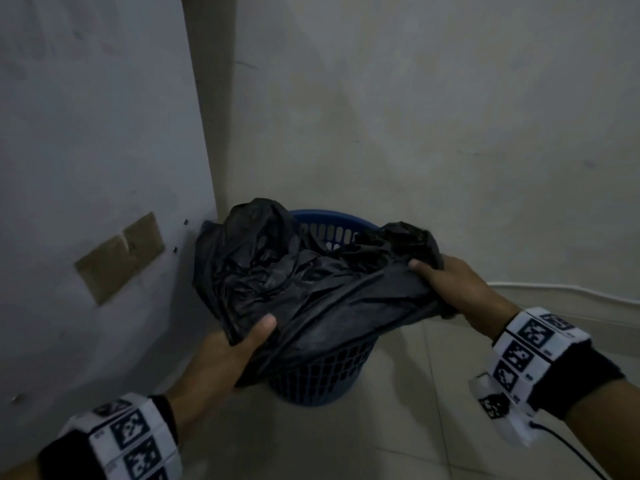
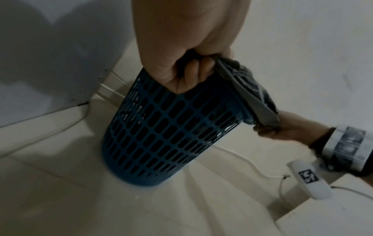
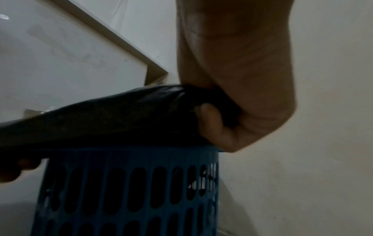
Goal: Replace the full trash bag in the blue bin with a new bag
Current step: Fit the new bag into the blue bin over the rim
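Note:
A blue perforated plastic bin [image 1: 322, 379] stands on the tiled floor in a room corner, also seen in the left wrist view as the bin [image 2: 161, 135] and in the right wrist view as the bin [image 3: 131, 191]. A crumpled black trash bag [image 1: 304, 282] is spread over its mouth. My left hand [image 1: 239, 344] grips the bag's near-left edge with the thumb on top. My right hand [image 1: 436, 275] grips the bag's right edge [image 3: 121, 115] at the bin's rim. The bin's inside is hidden by the bag.
A grey cabinet panel [image 1: 97, 168] with a brown tape patch [image 1: 119, 258] stands close on the left. Beige walls [image 1: 415, 133] close the corner behind the bin. A thin cable [image 1: 554, 296] runs along the wall base on the right. Tiled floor [image 1: 381, 445] lies in front.

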A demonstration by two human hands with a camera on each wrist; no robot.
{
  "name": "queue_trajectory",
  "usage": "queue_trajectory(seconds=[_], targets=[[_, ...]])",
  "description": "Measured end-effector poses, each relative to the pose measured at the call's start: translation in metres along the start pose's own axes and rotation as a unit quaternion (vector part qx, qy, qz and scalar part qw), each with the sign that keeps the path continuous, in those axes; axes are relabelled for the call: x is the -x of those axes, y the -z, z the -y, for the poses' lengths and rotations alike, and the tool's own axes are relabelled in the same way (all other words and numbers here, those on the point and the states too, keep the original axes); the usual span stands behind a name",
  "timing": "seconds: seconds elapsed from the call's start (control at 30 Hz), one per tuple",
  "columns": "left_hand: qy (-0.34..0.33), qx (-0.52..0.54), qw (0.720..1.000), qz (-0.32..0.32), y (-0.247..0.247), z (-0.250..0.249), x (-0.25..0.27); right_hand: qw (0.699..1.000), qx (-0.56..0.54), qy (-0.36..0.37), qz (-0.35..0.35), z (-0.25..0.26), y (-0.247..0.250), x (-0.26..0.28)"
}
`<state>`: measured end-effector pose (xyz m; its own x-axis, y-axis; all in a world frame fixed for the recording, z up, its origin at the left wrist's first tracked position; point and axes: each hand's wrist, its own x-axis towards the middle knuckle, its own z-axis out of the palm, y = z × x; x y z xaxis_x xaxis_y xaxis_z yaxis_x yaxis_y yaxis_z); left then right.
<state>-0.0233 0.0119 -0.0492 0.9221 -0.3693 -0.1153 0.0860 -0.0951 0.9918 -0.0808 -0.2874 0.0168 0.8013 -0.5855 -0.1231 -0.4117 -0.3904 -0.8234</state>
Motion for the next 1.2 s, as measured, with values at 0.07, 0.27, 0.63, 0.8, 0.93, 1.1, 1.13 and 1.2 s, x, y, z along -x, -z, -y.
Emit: queue_trajectory(seconds=[0.07, 0.27, 0.63, 0.8, 0.93, 1.1, 1.13, 1.2], targets=[[-0.001, -0.029, 1.000, -0.001, -0.006, 0.006, 0.000, 0.997, -0.049, -0.004, 0.060, -0.007, 0.008, 0.003], [-0.022, -0.116, 0.993, -0.004, 0.002, 0.031, -0.011, 0.969, -0.159, -0.088, 0.169, -0.048, 0.018, 0.000], [-0.049, -0.072, 0.978, -0.190, 0.010, 0.027, -0.008, 0.937, -0.327, -0.053, 0.114, -0.038, 0.005, -0.008], [-0.139, -0.188, 0.939, -0.253, 0.020, 0.022, -0.007, 0.943, -0.317, -0.044, 0.095, -0.030, -0.017, -0.011], [-0.321, -0.307, 0.876, -0.187, 0.015, 0.004, 0.002, 0.968, -0.252, -0.009, -0.021, -0.030, -0.038, -0.015], [-0.378, -0.510, 0.773, -0.009, -0.002, 0.002, -0.006, 0.968, -0.251, 0.000, -0.002, -0.028, -0.063, -0.005], [-0.368, -0.533, 0.762, 0.013, -0.004, 0.005, -0.009, 0.961, -0.276, -0.021, 0.028, -0.028, -0.065, -0.006], [-0.355, -0.568, 0.742, 0.024, -0.003, 0.012, -0.016, 0.945, -0.319, -0.064, 0.041, -0.028, -0.065, -0.009]])
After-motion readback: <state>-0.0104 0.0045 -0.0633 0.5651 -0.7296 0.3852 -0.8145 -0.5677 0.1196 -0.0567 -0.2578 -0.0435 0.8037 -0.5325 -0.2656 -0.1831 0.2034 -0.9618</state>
